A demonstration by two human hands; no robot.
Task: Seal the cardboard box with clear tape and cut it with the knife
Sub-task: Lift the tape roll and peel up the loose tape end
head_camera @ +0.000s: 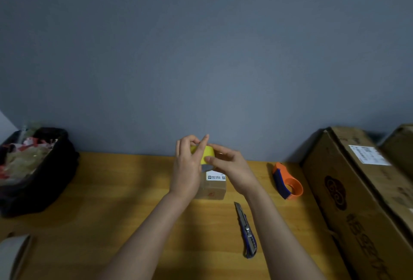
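A yellowish roll of tape point(209, 152) is held up above the table by both hands. My left hand point(187, 168) wraps its left side, with a finger raised over the roll. My right hand point(232, 168) pinches its right side near the lower rim. Under the hands sits a small cardboard box point(213, 188) with a white label on top, partly hidden by my wrists. A blue and grey utility knife point(245, 229) lies on the wooden table point(111, 201) to the right of the box, between my forearms.
An orange and blue tape dispenser point(287, 182) lies to the right. Large cardboard cartons point(362, 190) stand along the right edge. A black bin point(33, 172) full of scraps sits at the back left. Another tape roll point(13, 255) shows at the lower left corner.
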